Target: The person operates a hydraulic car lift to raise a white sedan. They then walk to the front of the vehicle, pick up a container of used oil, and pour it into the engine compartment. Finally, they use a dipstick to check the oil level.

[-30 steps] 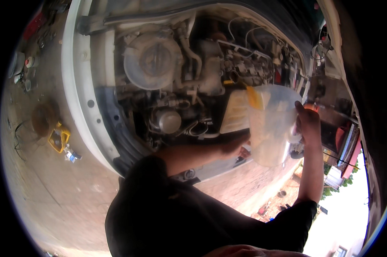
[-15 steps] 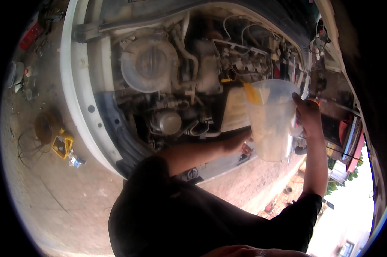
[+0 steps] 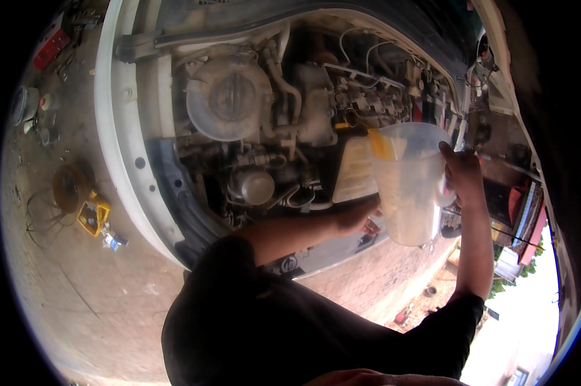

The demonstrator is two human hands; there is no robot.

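My right hand (image 3: 463, 170) is closed around the handle of a large translucent plastic jug (image 3: 406, 193), held over the front of an open engine bay. The jug leans slightly left, and an amber-yellow patch shows at its spout. Just beyond the spout is a round, dark-centred opening (image 3: 350, 118) on the engine, with a small yellow part beside it. My left hand (image 3: 362, 220) is beside the jug's lower left side, its fingers apart and nothing visible in them. Whether the fingertips touch the jug cannot be told.
A round, dusty housing (image 3: 229, 100) and a metal cylinder (image 3: 255, 186) sit in the bay's left part. The white body edge (image 3: 120, 128) curves along the left. On the floor lie a yellow container (image 3: 93, 217), a brown round object (image 3: 68, 188) and a red box (image 3: 51, 48).
The engine bay has shifted slightly right and down in the picture. The jug has shifted slightly downward, still in my right hand; my left hand stays beside it.
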